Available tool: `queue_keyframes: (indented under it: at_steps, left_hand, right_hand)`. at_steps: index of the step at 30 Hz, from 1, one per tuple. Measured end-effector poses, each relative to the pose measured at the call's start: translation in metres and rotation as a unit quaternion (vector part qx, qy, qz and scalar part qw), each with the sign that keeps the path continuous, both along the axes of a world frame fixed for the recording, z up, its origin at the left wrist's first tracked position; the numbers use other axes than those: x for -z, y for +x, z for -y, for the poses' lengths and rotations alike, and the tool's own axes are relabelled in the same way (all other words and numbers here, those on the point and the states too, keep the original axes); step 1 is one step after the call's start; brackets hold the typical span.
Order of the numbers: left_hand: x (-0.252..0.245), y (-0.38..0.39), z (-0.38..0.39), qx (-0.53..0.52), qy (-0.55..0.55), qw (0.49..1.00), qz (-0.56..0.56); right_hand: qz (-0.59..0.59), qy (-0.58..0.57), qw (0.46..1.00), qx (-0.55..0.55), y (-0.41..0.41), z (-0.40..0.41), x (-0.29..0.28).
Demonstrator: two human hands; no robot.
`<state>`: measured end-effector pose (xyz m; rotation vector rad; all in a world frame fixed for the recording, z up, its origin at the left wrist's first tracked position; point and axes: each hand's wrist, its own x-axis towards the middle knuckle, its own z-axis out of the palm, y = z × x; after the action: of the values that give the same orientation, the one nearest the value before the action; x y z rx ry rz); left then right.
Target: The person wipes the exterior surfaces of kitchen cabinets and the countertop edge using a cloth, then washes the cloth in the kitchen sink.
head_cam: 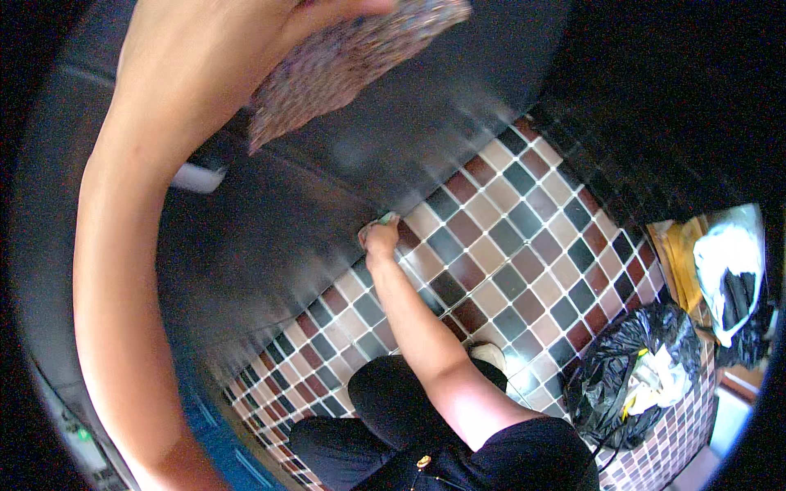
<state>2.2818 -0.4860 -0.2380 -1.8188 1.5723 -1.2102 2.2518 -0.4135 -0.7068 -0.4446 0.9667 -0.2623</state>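
My left hand (307,24), raised close to the camera at the top, is closed on a brownish, fibrous-looking cloth (356,73) that hangs down blurred. Part of that hand is cut off by the picture's upper edge. Low down, my right hand (382,236) reaches to the foot of a glossy black panel (295,245), where it meets the checkered tile floor (491,245). A small crumpled greenish and pale cloth (388,217) is under its fingers.
A black plastic bag (614,356) with white and yellow scraps stands on the tiles at the lower right. Beyond it are brown cardboard or paper (678,258) and a white plastic bag (727,258). A blue object (227,448) lies at the lower left. My bent knees (393,393) are below.
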Motion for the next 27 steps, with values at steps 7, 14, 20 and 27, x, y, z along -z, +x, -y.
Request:
queue_keyframes:
  at_steps: [7, 14, 20, 27]
  left_hand:
    - [-0.012, -0.008, 0.003, -0.071, 0.044, 0.989, -0.119]
    - [-0.011, -0.002, -0.010, 0.017, -0.010, 0.980, -0.198]
    - [-0.006, -0.008, -0.017, 0.090, -0.128, 0.935, -0.317]
    - [-0.016, -0.089, -0.106, 0.034, -0.219, 0.905, -0.362]
  right_hand:
    - [-0.010, 0.028, 1.000, -0.008, 0.006, -0.003, 0.017]
    - [0.027, -0.513, 0.856, 0.055, -0.029, -0.017, -0.158]
    - [0.281, -0.804, 0.515, -0.094, -0.045, -0.024, -0.207]
    - [0.437, -0.885, 0.022, -0.159, -0.023, 0.037, -0.215]
